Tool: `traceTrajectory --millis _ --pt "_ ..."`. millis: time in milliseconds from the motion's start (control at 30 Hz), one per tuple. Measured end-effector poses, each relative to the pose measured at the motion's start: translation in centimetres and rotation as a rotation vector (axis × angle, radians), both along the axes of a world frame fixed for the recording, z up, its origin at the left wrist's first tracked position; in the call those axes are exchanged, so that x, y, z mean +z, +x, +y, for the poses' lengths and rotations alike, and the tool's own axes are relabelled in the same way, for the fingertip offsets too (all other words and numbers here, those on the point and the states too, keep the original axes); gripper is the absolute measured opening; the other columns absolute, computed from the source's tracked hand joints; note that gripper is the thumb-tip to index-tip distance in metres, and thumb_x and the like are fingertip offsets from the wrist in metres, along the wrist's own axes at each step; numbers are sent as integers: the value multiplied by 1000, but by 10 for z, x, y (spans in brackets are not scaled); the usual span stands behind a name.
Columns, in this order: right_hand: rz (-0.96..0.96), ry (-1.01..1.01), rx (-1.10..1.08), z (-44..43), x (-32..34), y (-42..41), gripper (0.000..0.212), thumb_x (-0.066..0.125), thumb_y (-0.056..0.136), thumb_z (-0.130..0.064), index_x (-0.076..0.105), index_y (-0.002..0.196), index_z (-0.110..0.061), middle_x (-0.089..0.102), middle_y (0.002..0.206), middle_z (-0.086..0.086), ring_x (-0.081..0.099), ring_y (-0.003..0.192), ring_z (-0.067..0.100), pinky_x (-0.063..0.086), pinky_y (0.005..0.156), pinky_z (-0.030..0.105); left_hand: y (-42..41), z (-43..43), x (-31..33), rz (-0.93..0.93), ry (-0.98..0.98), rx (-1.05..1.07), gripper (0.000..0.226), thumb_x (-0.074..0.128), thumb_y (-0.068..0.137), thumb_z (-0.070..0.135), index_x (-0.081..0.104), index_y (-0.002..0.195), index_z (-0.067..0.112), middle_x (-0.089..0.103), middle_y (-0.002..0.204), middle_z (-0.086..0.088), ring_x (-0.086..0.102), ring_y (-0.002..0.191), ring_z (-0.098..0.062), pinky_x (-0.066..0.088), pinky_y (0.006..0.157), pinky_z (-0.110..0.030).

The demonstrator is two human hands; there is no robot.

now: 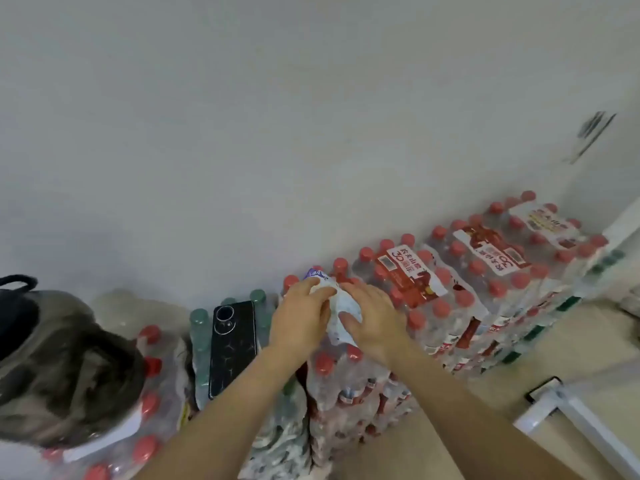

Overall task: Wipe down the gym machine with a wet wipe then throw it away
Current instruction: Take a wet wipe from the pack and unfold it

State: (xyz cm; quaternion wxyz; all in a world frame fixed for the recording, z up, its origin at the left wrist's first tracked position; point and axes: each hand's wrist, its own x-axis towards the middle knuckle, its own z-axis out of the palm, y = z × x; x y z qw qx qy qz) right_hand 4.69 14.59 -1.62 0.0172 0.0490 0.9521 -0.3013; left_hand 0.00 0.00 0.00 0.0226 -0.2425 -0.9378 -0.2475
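A white wet wipe pack (343, 306) with a purple end lies on top of shrink-wrapped water bottles with red caps (426, 282). My left hand (299, 318) is at the pack's left side, and its fingertips pinch something white at the top of the pack. My right hand (375, 322) lies on the pack's right side with the fingers fairly straight, pressing it down. Most of the pack is hidden under both hands. No loose wipe shows clearly.
A black phone (233, 348) lies on green-capped bottles left of my hands. A dark bag (52, 368) sits on bottles at far left. A white metal frame (568, 410) stands on the beige floor at lower right. The wall is right behind the bottles.
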Motion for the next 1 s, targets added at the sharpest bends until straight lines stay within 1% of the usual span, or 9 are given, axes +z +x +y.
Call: traceTrajectory --millis 167,400,567,634,667,734,834,934,1001 --pt "67 91 -20 9 -12 -30 42 52 96 -33 49 138 -34 45 142 -12 38 131 13 32 102 41 -31 7 -15 -50 84 58 27 59 93 19 70 116 20 63 114 -2 60 101 -19 49 86 -32" --pt "229 77 132 26 -32 -57 38 57 73 -10 68 107 -25 58 112 -2 54 103 25 43 79 41 -52 19 -19 -423 623 444 27 66 83 0 69 95 23 65 81 5 62 75 -13 54 69 -24" --pt "336 257 281 28 -18 -74 20 52 82 -27 70 90 -28 59 90 -7 53 87 14 25 73 27 -50 23 -15 -517 832 519 42 67 81 -8 59 110 21 61 86 -7 61 76 -18 56 68 -29" --pt "341 340 393 30 -16 -81 7 70 77 -27 72 84 -28 59 78 -7 58 76 17 37 64 29 -45 24 -15 -495 849 524 54 65 80 -12 53 119 24 59 90 -10 59 75 -15 55 71 -29" --pt "330 361 464 33 -16 -85 15 79 68 -23 73 82 -27 58 74 -6 59 71 19 41 59 29 -41 24 -15 -474 835 535 59 64 81 -13 50 122 28 57 91 -6 58 73 -13 54 71 -27" --pt "279 403 598 35 -5 -92 29 84 55 -17 75 80 -28 55 70 -6 58 65 18 36 51 25 -36 24 -16 -416 796 551 67 64 81 -11 45 125 35 58 97 0 63 72 -16 56 70 -30" --pt "244 519 691 28 11 -97 27 81 59 -12 74 84 -19 61 75 1 62 67 23 30 51 26 -34 24 -21 -357 746 542 71 64 81 -9 45 127 41 55 111 -1 67 75 -25 59 67 -38" --pt "221 583 692 19 13 -95 30 89 45 -9 69 67 -9 60 67 7 61 61 26 38 44 28 -35 26 -28 -330 652 511 70 62 80 -8 46 128 40 51 117 2 67 75 -13 58 72 -30" --pt "255 641 694 17 7 -95 35 92 30 -13 66 54 -13 56 60 3 58 55 22 28 40 23 -36 26 -30 -286 584 481 65 62 80 -7 49 126 37 50 117 3 64 81 -3 54 78 -21"
